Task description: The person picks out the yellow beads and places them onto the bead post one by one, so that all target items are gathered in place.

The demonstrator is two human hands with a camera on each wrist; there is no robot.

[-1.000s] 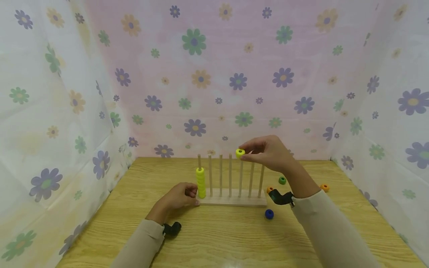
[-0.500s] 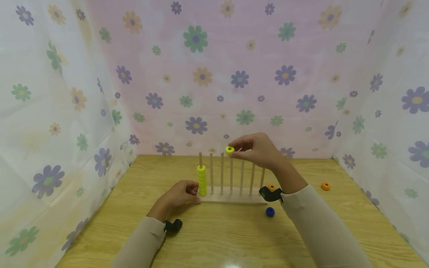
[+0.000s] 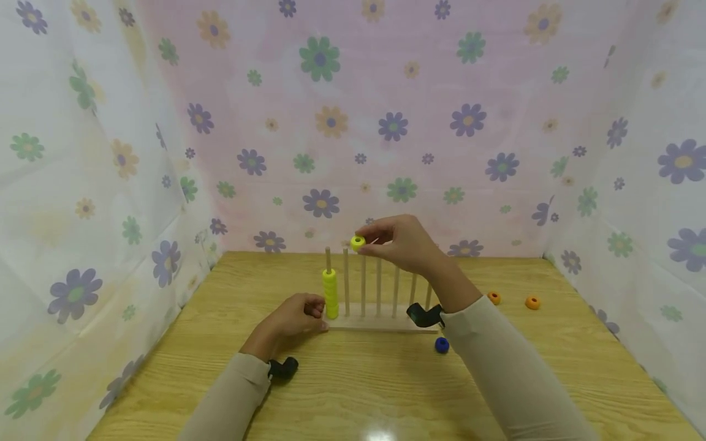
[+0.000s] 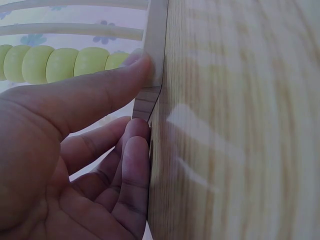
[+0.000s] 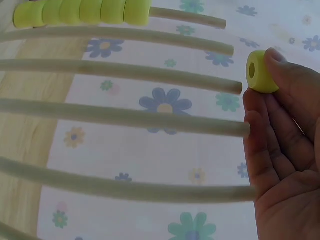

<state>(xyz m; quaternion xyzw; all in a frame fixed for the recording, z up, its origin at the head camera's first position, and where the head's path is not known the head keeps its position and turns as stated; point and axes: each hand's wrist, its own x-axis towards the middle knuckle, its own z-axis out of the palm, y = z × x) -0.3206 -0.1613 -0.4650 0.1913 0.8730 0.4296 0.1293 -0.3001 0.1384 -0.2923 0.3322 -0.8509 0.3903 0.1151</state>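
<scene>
A yellow bead is pinched between the thumb and fingers of my right hand, above the tops of the rods. In the right wrist view, the bead shows its hole towards the rods, apart from the nearest rod tip. The wooden bead rack has several upright rods, and a stack of yellow beads fills most of the leftmost one. My left hand grips the left end of the base; the left wrist view has its thumb on the base and its fingers curled at the end.
A blue bead lies in front of the rack's right end. Two orange beads rest on the wooden table to the right. Flowered cloth hangs behind and at both sides.
My right hand has carried the yellow bead leftwards along the rod tops. Its arm now hides the green bead and uncovers an orange one. The left hand stays at the base.
</scene>
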